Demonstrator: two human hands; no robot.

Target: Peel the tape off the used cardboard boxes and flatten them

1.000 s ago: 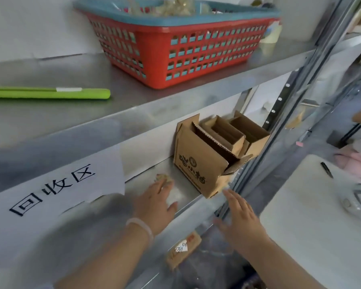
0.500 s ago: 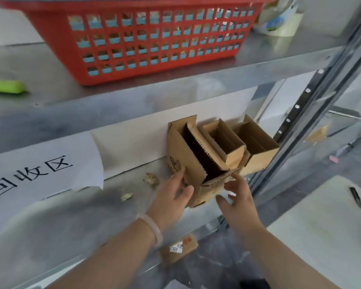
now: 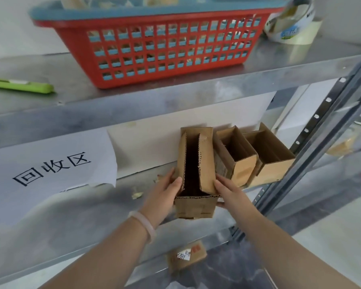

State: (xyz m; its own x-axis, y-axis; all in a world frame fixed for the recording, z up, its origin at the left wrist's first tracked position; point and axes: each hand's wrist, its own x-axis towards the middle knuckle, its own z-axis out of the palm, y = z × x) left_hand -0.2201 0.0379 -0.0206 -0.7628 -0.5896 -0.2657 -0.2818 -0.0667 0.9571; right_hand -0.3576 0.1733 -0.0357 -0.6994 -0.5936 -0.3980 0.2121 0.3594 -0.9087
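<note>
An open brown cardboard box (image 3: 196, 205) stands at the front edge of the lower metal shelf (image 3: 88, 222), its top flaps up. My left hand (image 3: 165, 192) grips its left side with the thumb over the top edge. My right hand (image 3: 227, 192) holds its right side, fingers curled around the wall. Two smaller open cardboard boxes, one (image 3: 240, 165) beside the other (image 3: 273, 163), stand behind it to the right, against the shelf post.
A red basket (image 3: 167, 49) with a blue rim holds scraps on the upper shelf. A green knife (image 3: 23, 86) lies at its left, tape rolls (image 3: 290, 24) at its right. A paper label (image 3: 50, 165) hangs from the shelf edge. Another labelled box (image 3: 186, 257) lies below.
Both hands reached in and took hold of the nearest box. It has turned to face me and slid forward to the shelf edge, away from the two smaller boxes.
</note>
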